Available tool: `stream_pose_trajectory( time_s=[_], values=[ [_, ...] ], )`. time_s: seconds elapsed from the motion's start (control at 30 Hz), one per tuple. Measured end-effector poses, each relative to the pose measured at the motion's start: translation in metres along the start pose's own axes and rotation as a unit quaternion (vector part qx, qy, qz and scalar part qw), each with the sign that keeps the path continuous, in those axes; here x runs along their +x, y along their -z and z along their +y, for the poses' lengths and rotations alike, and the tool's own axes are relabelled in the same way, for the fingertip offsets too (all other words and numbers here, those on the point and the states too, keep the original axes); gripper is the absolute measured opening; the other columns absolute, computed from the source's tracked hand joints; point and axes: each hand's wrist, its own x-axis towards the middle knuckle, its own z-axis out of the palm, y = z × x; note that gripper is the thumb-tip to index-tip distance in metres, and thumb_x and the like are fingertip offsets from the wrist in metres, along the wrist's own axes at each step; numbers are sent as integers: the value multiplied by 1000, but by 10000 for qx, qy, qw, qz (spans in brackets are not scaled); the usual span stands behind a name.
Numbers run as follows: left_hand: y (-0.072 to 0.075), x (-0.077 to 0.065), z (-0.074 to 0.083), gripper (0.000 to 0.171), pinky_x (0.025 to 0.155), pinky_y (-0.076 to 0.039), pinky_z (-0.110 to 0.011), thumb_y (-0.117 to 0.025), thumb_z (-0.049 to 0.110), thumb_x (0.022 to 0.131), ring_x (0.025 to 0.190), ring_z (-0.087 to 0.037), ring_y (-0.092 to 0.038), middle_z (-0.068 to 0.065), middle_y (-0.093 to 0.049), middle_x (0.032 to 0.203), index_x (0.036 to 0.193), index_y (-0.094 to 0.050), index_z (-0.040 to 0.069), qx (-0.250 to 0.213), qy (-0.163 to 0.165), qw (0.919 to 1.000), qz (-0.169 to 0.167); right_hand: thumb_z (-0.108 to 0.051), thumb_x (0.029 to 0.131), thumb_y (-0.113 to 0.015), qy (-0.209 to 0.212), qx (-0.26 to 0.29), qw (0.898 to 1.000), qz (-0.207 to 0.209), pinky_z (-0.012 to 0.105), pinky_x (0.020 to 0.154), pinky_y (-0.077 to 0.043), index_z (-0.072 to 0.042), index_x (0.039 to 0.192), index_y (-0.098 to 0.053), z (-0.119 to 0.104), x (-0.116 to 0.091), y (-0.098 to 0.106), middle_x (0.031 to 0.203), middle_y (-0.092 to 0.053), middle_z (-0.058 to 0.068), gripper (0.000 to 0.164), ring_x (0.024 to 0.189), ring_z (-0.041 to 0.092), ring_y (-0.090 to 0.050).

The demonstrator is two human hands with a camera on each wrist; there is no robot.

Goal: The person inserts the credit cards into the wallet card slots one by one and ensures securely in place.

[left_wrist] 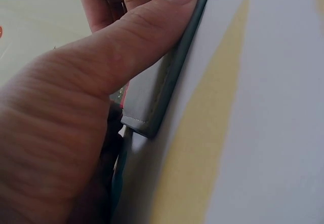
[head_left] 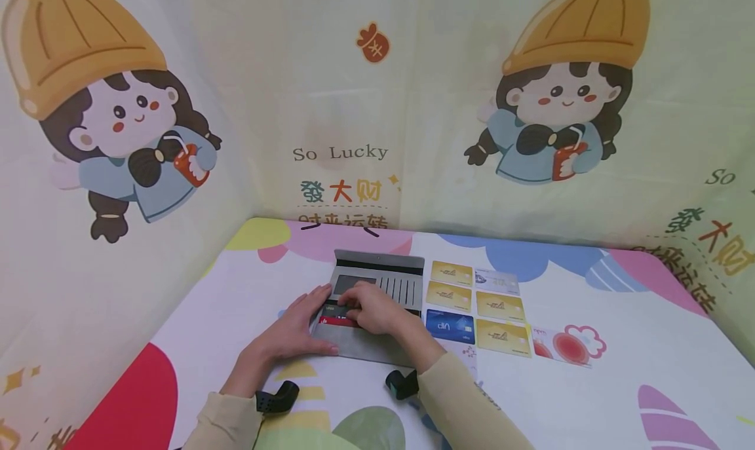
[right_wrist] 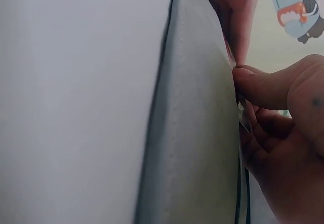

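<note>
A grey wallet [head_left: 371, 348] lies unfolded on the table, with several card slots and a dark window panel in its upper half. A red card [head_left: 333, 321] and a dark card [head_left: 337, 310] show in its lower pocket. My left hand [head_left: 297, 325] rests at the wallet's left edge, its straight thumb [left_wrist: 147, 31] pressing on the lower panel and its fingers stretched along the side. Over the pocket, my right hand [head_left: 374, 308] bends its fingers down and pinches a card [right_wrist: 245, 113] at the opening; most of that card is hidden by the fingers.
Right of the wallet lie gold cards [head_left: 451, 273], a silver card [head_left: 497, 281], a blue VIP card [head_left: 449, 325] and a white card with red circles [head_left: 563, 346]. A pale flowered card [head_left: 466, 355] is partly behind the right forearm. A printed curtain [head_left: 330, 96] rises behind the table.
</note>
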Motion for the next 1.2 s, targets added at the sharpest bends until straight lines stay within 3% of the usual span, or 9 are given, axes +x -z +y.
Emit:
stream_pose_trajectory(
  time_s=[0.33, 0.57, 0.87, 1.2],
  values=[
    [0, 0, -3, 116, 121, -9, -53, -88, 50, 72, 150, -37, -21, -15, -27, 163, 158, -28, 2, -33, -179, 9998, 30, 3, 96, -62, 421, -54, 9991, -63, 26, 85, -52, -9, 115, -76, 1, 1, -2, 103, -68, -3, 27, 92, 8, -58],
    [-1, 0, -3, 116, 121, -9, -53, -88, 51, 72, 150, -37, -21, -15, -27, 163, 158, -28, 2, -48, -157, 9999, 16, 2, 97, -61, 407, -68, 9991, -68, 27, 88, -52, -9, 113, -76, -1, 0, -2, 101, -68, -3, 25, 92, 8, -59],
    [1, 0, 0, 116, 121, -9, -52, -87, 53, 72, 150, -36, -20, -13, -26, 164, 159, -28, 3, -1, -56, 10000, -12, -4, 96, -67, 382, 207, 9991, -15, 23, 78, -52, -7, 112, -73, -2, -3, -1, 91, -64, -6, 17, 81, 8, -58],
    [1, 0, -1, 116, 121, -9, -52, -88, 52, 72, 151, -35, -20, -13, -26, 164, 159, -28, 3, -4, -89, 10000, -3, -7, 95, -71, 391, 178, 9991, 26, 22, 78, -52, -8, 111, -74, -1, -4, -3, 91, -65, -7, 16, 81, 7, -58]
  ],
)
